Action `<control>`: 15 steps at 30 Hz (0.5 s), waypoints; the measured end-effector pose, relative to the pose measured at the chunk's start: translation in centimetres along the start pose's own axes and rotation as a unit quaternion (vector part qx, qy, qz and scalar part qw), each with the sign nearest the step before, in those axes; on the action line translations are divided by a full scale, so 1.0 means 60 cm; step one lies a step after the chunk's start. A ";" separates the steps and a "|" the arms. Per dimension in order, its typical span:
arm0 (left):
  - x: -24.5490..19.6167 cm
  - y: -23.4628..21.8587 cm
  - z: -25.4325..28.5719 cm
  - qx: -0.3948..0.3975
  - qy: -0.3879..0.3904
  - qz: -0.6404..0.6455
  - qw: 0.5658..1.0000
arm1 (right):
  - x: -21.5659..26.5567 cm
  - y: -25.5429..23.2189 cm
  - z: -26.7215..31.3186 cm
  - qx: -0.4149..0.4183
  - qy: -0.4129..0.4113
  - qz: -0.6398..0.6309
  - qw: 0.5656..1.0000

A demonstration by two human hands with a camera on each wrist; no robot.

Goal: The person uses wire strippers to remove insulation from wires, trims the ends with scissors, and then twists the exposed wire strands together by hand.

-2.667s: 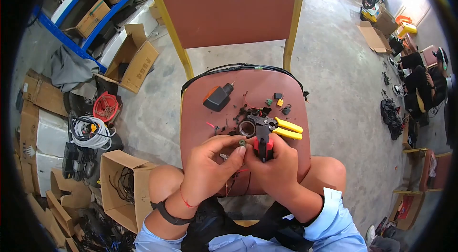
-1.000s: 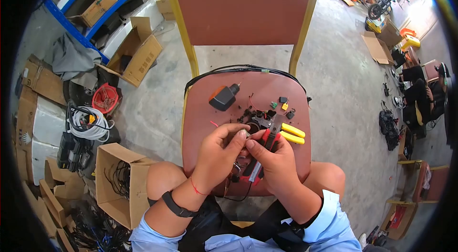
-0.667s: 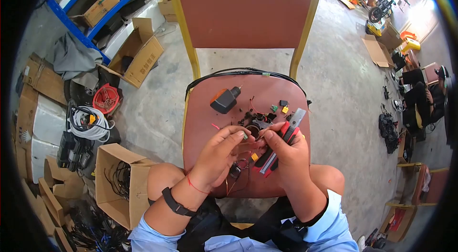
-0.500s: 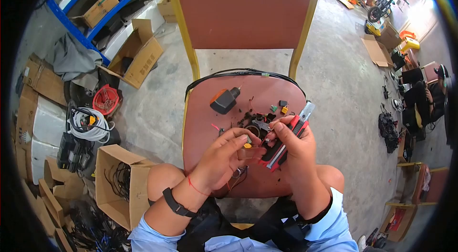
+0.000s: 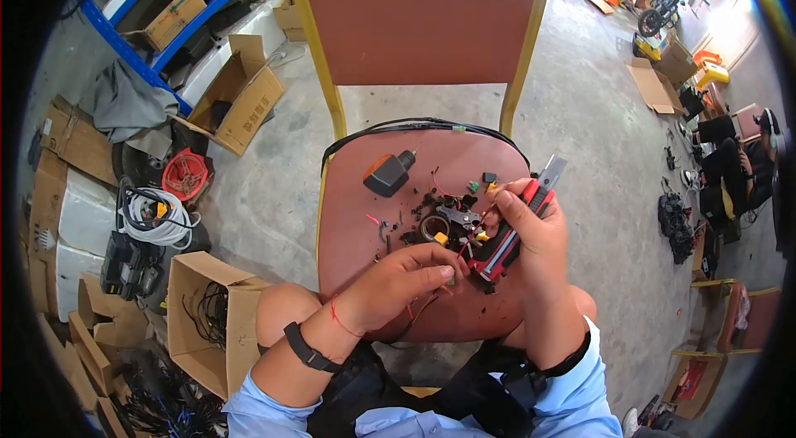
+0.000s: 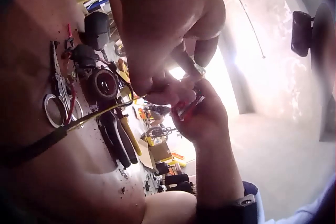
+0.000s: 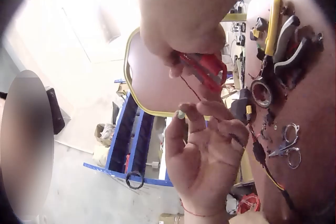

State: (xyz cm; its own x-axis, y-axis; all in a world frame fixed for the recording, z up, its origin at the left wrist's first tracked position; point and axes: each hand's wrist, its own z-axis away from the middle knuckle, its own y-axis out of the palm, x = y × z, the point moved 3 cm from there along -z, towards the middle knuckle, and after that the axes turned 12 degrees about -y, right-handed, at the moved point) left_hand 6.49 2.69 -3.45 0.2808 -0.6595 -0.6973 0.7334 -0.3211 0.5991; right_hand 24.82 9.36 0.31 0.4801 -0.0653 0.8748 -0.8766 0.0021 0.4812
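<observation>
My left hand (image 5: 398, 289) holds a small pale green piece (image 7: 181, 114) at its fingertips, over the front of the chair seat (image 5: 348, 231). Up and to its right, my right hand (image 5: 535, 231) grips a red and black utility knife (image 5: 497, 251), blade (image 5: 550, 171) pointing up and away. Its thumb and forefinger pinch a thin red wire (image 7: 190, 87) that stretches down towards the left hand. Beside the hands lie a tape roll (image 5: 434, 228) and a yellow connector (image 5: 440, 238). In the right wrist view scissors (image 7: 289, 148) lie near a cable.
An orange and black lamp-like part (image 5: 388, 174) lies on the seat's left side, with black cable (image 5: 414, 122) along the back edge. Pliers (image 7: 272, 29) are on the seat. An open carton (image 5: 199, 330) stands left of the knees; blue shelving (image 5: 116, 40) is beyond.
My right hand has moved up and to the right with the knife, apart from the left. The left hand has dropped slightly and shifted right. The yellow connector and tape roll are more exposed.
</observation>
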 end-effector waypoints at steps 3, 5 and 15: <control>0.010 0.000 -0.005 0.029 -0.011 -0.029 0.999 | 0.011 -0.013 -0.013 -0.003 -0.030 0.003 1.000; 0.015 0.004 -0.007 0.038 -0.009 -0.040 0.998 | 0.025 -0.024 -0.021 -0.022 -0.049 -0.024 0.998; -0.018 -0.017 0.009 -0.115 0.033 -0.055 0.991 | 0.038 -0.027 -0.029 -0.047 -0.053 0.002 0.997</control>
State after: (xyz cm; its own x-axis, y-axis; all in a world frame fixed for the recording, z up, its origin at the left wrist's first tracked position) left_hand 5.07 3.36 -3.10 0.2252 -0.5815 -0.7817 0.8817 -0.2199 0.4175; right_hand 27.41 10.95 1.64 0.4662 -0.1698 0.8682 -0.8690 0.0960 0.4854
